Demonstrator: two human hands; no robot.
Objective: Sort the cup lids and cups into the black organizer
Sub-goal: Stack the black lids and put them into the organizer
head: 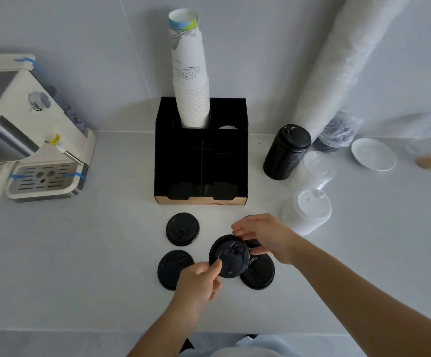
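Observation:
A black lid point(228, 256) is lifted just above the counter, gripped by my left hand point(200, 280) at its near-left rim and my right hand point(263, 237) at its far-right rim. Three more black lids lie flat around it: one at the far left point(182, 229), one at the near left point(173, 266), one at the near right point(259, 274). The black organizer point(242, 155) stands behind them, with a tall stack of white paper cups point(191, 81) in its back-left slot. Its front compartments look dark.
A stack of black lids point(285, 152) stands right of the organizer, with clear lids point(314, 168) and white lids point(307, 211) nearer. A long bagged sleeve of cups point(338, 65) leans on the wall. A coffee machine point(29, 140) is at left, a white saucer point(372, 154) at far right.

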